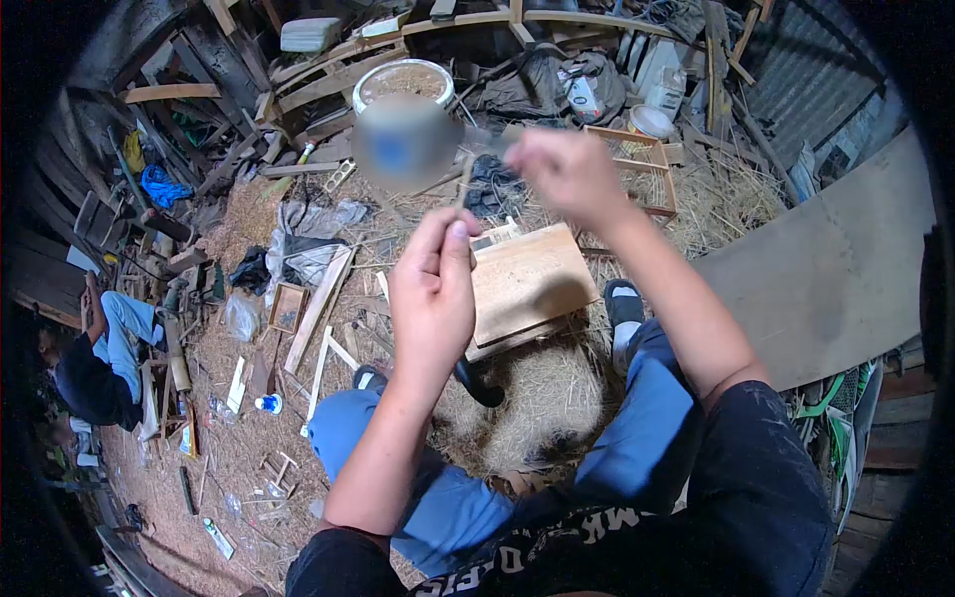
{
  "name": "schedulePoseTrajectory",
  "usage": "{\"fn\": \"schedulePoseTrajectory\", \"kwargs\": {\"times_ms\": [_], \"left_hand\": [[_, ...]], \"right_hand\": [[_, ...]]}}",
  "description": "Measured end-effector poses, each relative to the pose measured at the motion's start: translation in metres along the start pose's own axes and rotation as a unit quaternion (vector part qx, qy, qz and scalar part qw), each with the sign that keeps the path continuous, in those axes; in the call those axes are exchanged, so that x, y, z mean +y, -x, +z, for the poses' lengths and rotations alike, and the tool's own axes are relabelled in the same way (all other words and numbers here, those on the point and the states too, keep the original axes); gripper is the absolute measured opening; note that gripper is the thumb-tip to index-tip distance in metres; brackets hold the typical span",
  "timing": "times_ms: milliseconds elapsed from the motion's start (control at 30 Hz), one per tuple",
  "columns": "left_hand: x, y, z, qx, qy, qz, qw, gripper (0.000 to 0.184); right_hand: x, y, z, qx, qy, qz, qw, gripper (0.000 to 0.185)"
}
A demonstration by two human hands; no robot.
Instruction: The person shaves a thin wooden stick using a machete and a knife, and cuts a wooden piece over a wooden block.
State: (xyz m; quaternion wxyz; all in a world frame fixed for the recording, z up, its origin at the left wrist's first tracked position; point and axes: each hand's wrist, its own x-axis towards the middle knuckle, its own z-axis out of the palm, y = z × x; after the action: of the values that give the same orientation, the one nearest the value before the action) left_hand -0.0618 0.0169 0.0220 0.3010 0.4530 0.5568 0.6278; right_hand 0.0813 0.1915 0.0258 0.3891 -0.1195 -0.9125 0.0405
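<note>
Left hand: pinching 1 thin stick, raised near wooden board | Right hand: lifted, blurred; grip cannot be told | Judged: hold stick steady, keep right hand's path clear of left.

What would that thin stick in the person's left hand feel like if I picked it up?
The thin stick is probably fairly stiff, as it stands straight above the left hand without visible sagging. It's likely light, being so slender, and might snap if bent hard.
</note>
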Motion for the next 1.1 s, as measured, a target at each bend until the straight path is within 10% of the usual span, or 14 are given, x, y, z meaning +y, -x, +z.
{"fn": "schedulePoseTrajectory", "kwargs": {"times_ms": [67,600,667,733,1100], "left_hand": [[0.003,0.003,0.005,-0.010,-0.019,0.042,0.999,0.020],[0.002,0.005,-0.008,0.030,-0.019,-0.035,0.999,0.018],[-0.002,0.003,-0.010,-0.005,0.004,0.033,0.999,0.018],[0.007,0.011,-0.004,-0.009,0.009,0.012,1.000,0.018],[-0.001,0.004,-0.018,-0.027,0.058,-0.072,0.995,0.020]], "right_hand": [[0.025,-0.002,-0.007,0.072,0.001,0.193,0.979,0.040],[-0.027,-0.005,0.010,-0.037,-0.005,-0.039,0.999,0.034],[-0.009,-0.004,0.024,0.112,-0.087,0.084,0.986,0.035],[0.013,-0.007,-0.002,0.039,-0.036,0.254,0.966,0.040],[-0.027,-0.005,0.008,-0.017,-0.017,-0.035,0.999,0.038]]}}
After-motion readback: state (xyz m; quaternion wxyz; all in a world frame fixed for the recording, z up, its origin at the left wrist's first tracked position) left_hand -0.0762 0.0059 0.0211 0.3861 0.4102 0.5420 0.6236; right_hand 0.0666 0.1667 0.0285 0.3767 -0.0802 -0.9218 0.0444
